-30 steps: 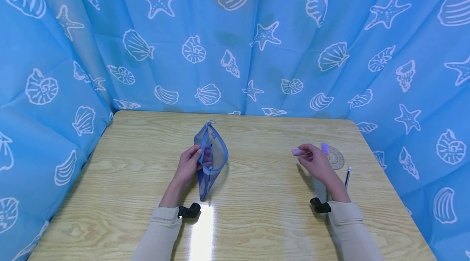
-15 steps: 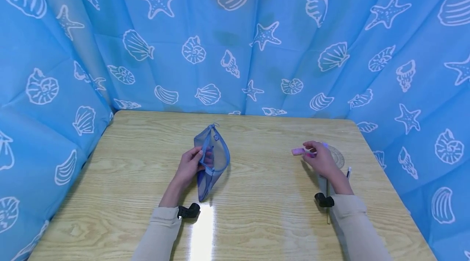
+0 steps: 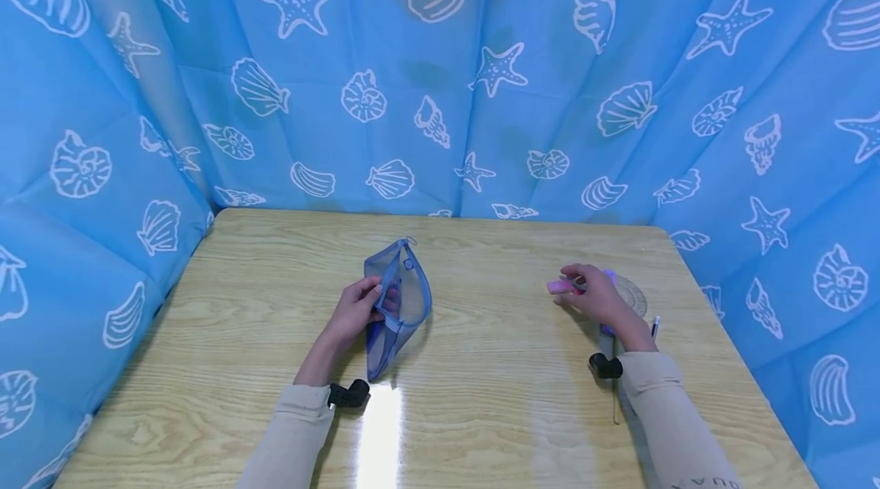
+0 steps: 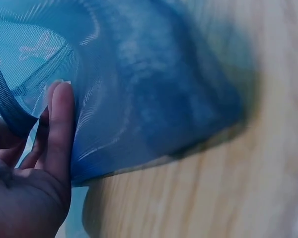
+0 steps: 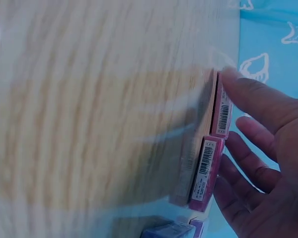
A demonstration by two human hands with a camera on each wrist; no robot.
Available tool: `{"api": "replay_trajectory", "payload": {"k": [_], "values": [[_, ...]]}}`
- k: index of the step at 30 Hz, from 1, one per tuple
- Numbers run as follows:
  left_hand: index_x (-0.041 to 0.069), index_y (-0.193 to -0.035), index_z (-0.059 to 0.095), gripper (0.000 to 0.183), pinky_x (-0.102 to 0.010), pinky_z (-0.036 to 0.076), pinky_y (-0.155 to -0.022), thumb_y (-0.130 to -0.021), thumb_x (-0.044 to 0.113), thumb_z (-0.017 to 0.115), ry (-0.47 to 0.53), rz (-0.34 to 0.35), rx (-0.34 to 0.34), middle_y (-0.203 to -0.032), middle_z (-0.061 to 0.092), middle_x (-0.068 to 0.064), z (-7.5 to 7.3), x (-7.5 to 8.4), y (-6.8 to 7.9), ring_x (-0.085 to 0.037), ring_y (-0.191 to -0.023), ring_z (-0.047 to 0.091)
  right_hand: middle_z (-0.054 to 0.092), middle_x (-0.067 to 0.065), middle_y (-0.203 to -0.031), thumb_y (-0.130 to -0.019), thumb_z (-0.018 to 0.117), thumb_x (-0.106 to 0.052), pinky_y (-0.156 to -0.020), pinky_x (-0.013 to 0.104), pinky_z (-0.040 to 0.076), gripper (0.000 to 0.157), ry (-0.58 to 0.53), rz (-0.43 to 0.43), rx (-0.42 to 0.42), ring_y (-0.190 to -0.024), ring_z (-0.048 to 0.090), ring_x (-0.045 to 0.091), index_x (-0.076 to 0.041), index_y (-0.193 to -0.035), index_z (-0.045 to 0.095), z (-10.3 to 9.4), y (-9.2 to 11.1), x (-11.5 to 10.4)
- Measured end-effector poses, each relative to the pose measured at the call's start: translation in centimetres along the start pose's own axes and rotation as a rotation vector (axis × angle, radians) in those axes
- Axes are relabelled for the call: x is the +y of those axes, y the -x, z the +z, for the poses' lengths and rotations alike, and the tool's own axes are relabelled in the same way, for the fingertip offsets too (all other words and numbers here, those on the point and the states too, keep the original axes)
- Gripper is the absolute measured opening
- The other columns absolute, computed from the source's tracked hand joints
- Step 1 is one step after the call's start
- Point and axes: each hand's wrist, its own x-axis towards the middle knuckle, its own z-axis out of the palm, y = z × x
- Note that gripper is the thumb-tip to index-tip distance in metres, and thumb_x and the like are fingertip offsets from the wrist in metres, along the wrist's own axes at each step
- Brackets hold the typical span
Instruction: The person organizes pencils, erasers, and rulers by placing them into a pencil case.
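In the head view my left hand (image 3: 354,309) holds a blue mesh zip pouch (image 3: 412,294) by its near edge, its mouth spread apart. The left wrist view shows the thumb outside the pouch's zip edge (image 4: 12,111) and fingers inside the mesh. My right hand (image 3: 594,294) is at a small pink block (image 3: 560,287) on the table. In the right wrist view two pink blocks with barcode labels lie end to end; the thumb touches the end of the upper block (image 5: 222,111), and loosely bent fingers lie beside the lower block (image 5: 207,173).
Beside the right hand are a purple block (image 3: 609,275), a clear protractor (image 3: 632,296) and a pen (image 3: 655,327), partly hidden by the arm. A thin dark rod (image 3: 615,397) lies near the right sleeve. A blue shell-print curtain (image 3: 440,130) hangs behind the wooden table (image 3: 481,382).
My right hand has shifted slightly right over the second and closer onto the pink block. The left hand still holds the pouch, which has tilted and dropped a little.
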Motion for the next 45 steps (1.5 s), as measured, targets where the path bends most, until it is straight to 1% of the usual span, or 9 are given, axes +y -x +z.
{"api": "replay_trajectory", "payload": {"k": [5, 9, 14, 21, 27, 29, 36, 41, 45], "values": [[-0.009, -0.129, 0.057, 0.032, -0.023, 0.056, -0.068, -0.111, 0.01, 0.039, -0.031, 0.007, -0.018, -0.119, 0.066, -0.025, -0.2, 0.2, 0.2, -0.011, -0.083, 0.068, 0.067, 0.028, -0.11, -0.09, 0.075, -0.006, -0.088, 0.052, 0.054, 0.04, 0.024, -0.013, -0.024, -0.099, 0.064, 0.039, 0.014, -0.123, 0.062, 0.1, -0.1, 0.4], [-0.011, -0.13, 0.056, 0.033, -0.022, 0.056, -0.067, -0.111, 0.01, 0.039, -0.056, 0.023, -0.03, -0.117, 0.066, -0.025, -0.4, 0.4, 0.3, -0.011, -0.082, 0.068, 0.07, 0.02, -0.099, -0.091, 0.074, -0.006, -0.081, 0.043, 0.054, 0.028, 0.051, -0.016, -0.039, -0.09, 0.065, 0.029, 0.01, -0.113, 0.068, 0.1, -0.3, 0.3], [-0.012, -0.128, 0.057, 0.032, -0.024, 0.059, -0.07, -0.11, 0.007, 0.039, -0.033, 0.023, -0.013, -0.113, 0.067, -0.024, -0.1, 0.5, 0.4, -0.012, -0.08, 0.068, 0.07, 0.016, -0.093, -0.091, 0.074, -0.007, -0.079, 0.042, 0.054, 0.019, 0.086, -0.024, -0.033, -0.086, 0.064, 0.026, 0.006, -0.105, 0.07, 0.3, -0.3, 0.1], [-0.014, -0.128, 0.055, 0.031, -0.023, 0.06, -0.072, -0.11, 0.006, 0.038, 0.016, 0.014, 0.006, -0.115, 0.066, -0.027, 0.3, 0.0, 0.5, -0.011, -0.079, 0.068, 0.068, 0.013, -0.094, -0.094, 0.072, -0.009, -0.077, 0.039, 0.051, 0.017, 0.091, -0.007, -0.04, -0.085, 0.061, 0.023, 0.003, -0.105, 0.069, 0.7, 0.0, -0.5], [-0.014, -0.129, 0.055, 0.032, -0.02, 0.057, -0.068, -0.11, 0.006, 0.039, 0.024, 0.013, 0.012, -0.116, 0.065, -0.028, 0.3, -0.3, 0.6, -0.01, -0.08, 0.066, 0.069, 0.019, -0.106, -0.098, 0.067, -0.011, -0.089, 0.051, 0.053, 0.02, 0.02, -0.001, -0.029, -0.1, 0.064, 0.033, 0.003, -0.111, 0.066, 0.9, 0.1, -0.9], [-0.013, -0.13, 0.055, 0.032, -0.019, 0.055, -0.066, -0.11, 0.006, 0.039, 0.025, 0.007, 0.019, -0.115, 0.066, -0.026, 0.3, -0.5, 0.6, -0.01, -0.08, 0.066, 0.068, 0.019, -0.109, -0.098, 0.067, -0.012, -0.089, 0.052, 0.053, 0.022, 0.003, 0.007, -0.026, -0.102, 0.064, 0.034, 0.003, -0.114, 0.066, 0.9, 0.1, -1.0], [-0.013, -0.13, 0.054, 0.032, -0.018, 0.053, -0.063, -0.11, 0.005, 0.038, 0.08, 0.0, 0.001, -0.109, 0.066, -0.016, 0.2, -0.6, 0.6, -0.011, -0.081, 0.065, 0.068, 0.014, -0.103, -0.095, 0.07, -0.012, -0.08, 0.038, 0.053, 0.022, -0.028, -0.01, -0.004, -0.096, 0.063, 0.028, 0.001, -0.113, 0.066, 1.2, 0.2, -1.3], [-0.013, -0.129, 0.055, 0.031, -0.018, 0.052, -0.062, -0.11, 0.005, 0.038, 0.089, -0.004, 0.006, -0.106, 0.066, -0.013, 0.2, -0.5, 0.6, -0.011, -0.081, 0.064, 0.067, 0.014, -0.099, -0.091, 0.072, -0.005, -0.08, 0.037, 0.053, 0.02, -0.076, -0.078, 0.031, -0.092, 0.061, 0.026, 0.003, -0.109, 0.068, 1.5, 0.1, -1.4], [-0.012, -0.129, 0.056, 0.031, -0.017, 0.051, -0.062, -0.11, 0.005, 0.038, 0.076, -0.008, 0.018, -0.107, 0.067, -0.014, 0.3, -0.4, 0.6, -0.01, -0.08, 0.064, 0.067, 0.012, -0.098, -0.092, 0.072, -0.007, -0.079, 0.034, 0.052, 0.019, -0.107, -0.078, 0.029, -0.09, 0.06, 0.023, 0.001, -0.108, 0.068, 1.8, 0.2, -1.8]]}}
